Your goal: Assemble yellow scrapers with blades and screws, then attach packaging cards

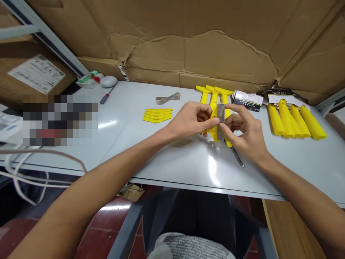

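My left hand (pixel 188 120) is closed around a yellow plastic scraper piece (pixel 214 136) with small holes, its thumb resting on a flat metal blade (pixel 220 133). From the other side, my right hand (pixel 246 135) pinches that blade between thumb and forefinger. The blade stands upright against the yellow piece's face. Beneath the hands lies a yellow handle (pixel 228 142), partly hidden, and close to it a dark metal shaft (pixel 237 157) sticks out toward the table edge. Several yellow T-shaped handles (pixel 215 94) lie just behind my hands.
Left of my hands are stacked yellow plates (pixel 157 115) and loose metal blades (pixel 169 98). Yellow tubular sleeves (pixel 293 120) and black-and-white cards (pixel 248 100) lie right. A screwdriver (pixel 104 98) and white mouse (pixel 108 81) sit far left, near white cables (pixel 43 153). Cardboard (pixel 188 43) walls the back.
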Demonstrator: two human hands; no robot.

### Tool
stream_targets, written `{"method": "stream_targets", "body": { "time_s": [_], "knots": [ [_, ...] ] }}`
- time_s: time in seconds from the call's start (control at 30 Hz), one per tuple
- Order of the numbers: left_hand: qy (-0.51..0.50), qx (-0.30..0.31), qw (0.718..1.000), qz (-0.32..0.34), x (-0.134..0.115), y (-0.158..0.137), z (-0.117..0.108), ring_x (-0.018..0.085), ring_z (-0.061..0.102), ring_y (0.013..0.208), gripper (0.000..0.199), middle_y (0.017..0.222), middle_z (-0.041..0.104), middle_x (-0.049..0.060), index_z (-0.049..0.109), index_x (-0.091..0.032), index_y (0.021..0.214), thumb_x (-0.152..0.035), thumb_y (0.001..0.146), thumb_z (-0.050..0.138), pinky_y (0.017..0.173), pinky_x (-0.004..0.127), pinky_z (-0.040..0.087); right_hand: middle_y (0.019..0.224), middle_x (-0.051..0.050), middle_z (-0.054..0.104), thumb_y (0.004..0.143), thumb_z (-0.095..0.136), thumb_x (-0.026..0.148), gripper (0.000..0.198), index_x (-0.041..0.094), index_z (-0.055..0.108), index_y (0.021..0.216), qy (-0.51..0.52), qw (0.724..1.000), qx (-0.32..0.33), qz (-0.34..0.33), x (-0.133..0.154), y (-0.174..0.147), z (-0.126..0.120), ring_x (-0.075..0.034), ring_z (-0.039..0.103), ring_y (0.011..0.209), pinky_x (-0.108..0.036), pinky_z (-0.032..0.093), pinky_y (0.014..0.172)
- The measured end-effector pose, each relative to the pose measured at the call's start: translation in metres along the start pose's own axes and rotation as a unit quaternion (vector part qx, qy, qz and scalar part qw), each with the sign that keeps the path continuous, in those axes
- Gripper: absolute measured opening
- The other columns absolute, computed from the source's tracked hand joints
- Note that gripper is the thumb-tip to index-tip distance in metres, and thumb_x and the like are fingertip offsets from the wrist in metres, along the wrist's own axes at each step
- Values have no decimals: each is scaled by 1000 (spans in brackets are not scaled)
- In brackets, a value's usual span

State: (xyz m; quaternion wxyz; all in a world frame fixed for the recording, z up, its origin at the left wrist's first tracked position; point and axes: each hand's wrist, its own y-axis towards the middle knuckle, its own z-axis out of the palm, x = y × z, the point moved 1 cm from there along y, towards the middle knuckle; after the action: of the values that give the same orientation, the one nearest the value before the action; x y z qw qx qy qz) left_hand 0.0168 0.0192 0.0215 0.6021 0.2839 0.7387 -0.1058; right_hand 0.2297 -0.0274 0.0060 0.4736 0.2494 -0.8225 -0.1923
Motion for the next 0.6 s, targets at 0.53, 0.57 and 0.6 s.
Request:
{"method": "stream_targets", "body": {
  "time_s": [0.53,0.57,0.6],
  "knots": [
    [14,-36,999,7,7,4,-2,12,67,61,59,69,70,0,67,-18,76,-66,76,101,55,23,51,76,5,72,98,78,30,39,24,65,134,-26,999,5,40,3,-1,2,-11,64,61,-24,57,58],
    [18,-40,999,6,7,4,-2,12,66,59,60,68,69,0,65,-19,75,-67,76,101,53,23,50,77,5,74,97,78,29,39,24,66,134,-28,999,4,40,3,-1,2,-11,65,61,-24,57,58],
    [19,-42,999,4,8,5,-3,11,65,57,61,67,68,-1,64,-19,74,-67,75,101,52,23,49,78,4,75,97,78,29,39,24,65,134,-28,999,2,41,4,0,1,-11,65,61,-25,57,59]
  ]
}}
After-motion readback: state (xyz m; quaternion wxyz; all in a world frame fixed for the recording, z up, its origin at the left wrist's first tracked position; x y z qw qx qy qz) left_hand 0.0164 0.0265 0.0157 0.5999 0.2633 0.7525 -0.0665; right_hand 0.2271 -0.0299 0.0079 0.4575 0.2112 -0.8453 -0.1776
